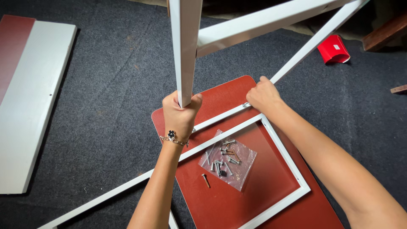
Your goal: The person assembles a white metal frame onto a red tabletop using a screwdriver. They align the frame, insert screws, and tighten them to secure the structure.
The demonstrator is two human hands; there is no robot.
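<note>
**Both hands on the white frame**

I note a white-and-red panel (29, 106) lying at the floor's left edge. Left hand (180, 114) fisted around the upright white frame leg (185, 46). Bag of screws (228, 159) on the red board (263, 186), mid-floor. Right hand (263, 95) pressed closed on the frame's thin bar (313, 42). Red cup (333, 49) far right.

Both arms are bare, with no sleeves. The left hand (180, 114) has a thin chain bracelet (173, 139) on the wrist, with a small dark flower charm on it. The right hand (263, 95) has no rings or bands.
</note>
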